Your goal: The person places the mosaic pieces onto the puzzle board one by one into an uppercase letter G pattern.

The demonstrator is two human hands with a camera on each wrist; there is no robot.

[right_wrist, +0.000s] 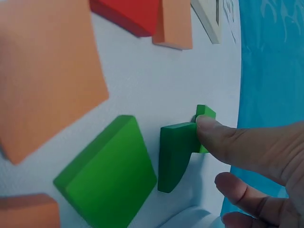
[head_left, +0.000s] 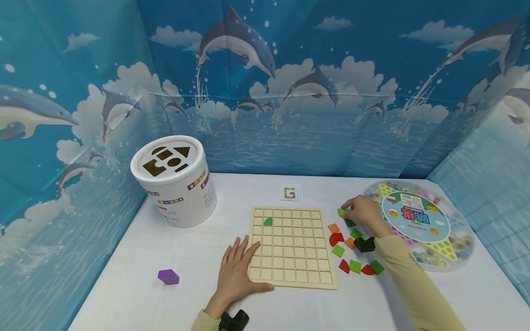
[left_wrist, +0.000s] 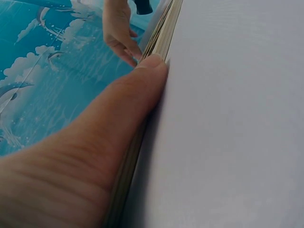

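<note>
A pale wooden grid board [head_left: 295, 252] lies on the table with one dark green quarter-round block [head_left: 268, 221] in a cell near its upper left. My left hand [head_left: 238, 271] is spread over the board's lower left corner, fingertips on its left side. Its thumb [left_wrist: 137, 85] lies along the near edge. Right of the board, my right hand [head_left: 364, 212] pinches a light green square block [right_wrist: 206, 114], the far finger partly hidden. Beside that thumb lies a dark green quarter-round block [right_wrist: 175, 152], and nearer the wrist camera a green square block [right_wrist: 111, 175].
Orange squares [head_left: 333, 228], red quarter-rounds [head_left: 344, 266] and several green blocks lie scattered right of the board. A patterned card [head_left: 291, 193] is behind it. A white bucket [head_left: 182, 193] stands left, a purple block [head_left: 169, 276] before it. A round game box [head_left: 416, 218] sits right.
</note>
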